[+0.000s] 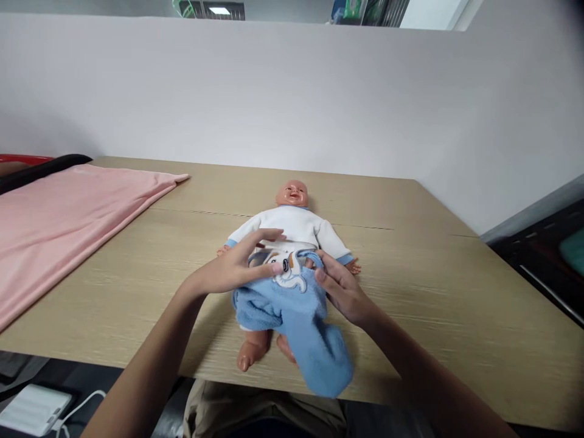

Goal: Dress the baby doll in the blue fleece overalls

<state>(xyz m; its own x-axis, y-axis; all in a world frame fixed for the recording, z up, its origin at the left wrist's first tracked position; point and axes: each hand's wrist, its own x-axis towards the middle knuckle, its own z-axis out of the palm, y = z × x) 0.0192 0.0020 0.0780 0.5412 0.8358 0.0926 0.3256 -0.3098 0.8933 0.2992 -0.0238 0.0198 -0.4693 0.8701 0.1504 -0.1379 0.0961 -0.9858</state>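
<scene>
A baby doll (293, 194) lies on its back on the table, head away from me, in a white long-sleeved top (292, 224) with blue cuffs. Blue fleecy overalls (301, 310) with an animal face on the bib cover its lower body. One overall leg hangs flat toward the table's front edge; both doll feet (250, 353) show bare. My left hand (237, 258) is over the bib, fingers stretched apart, thumb lying on the animal face. With thumb and fingers, my right hand (340, 283) pinches the overalls' edge near a strap on the right side.
A pink cloth (82, 225) is spread over the table's left side, beside a black and red object (45, 164). Behind the wooden table (433, 292) rises a white wall. A white device with a cable (36, 410) sits below the front edge at left.
</scene>
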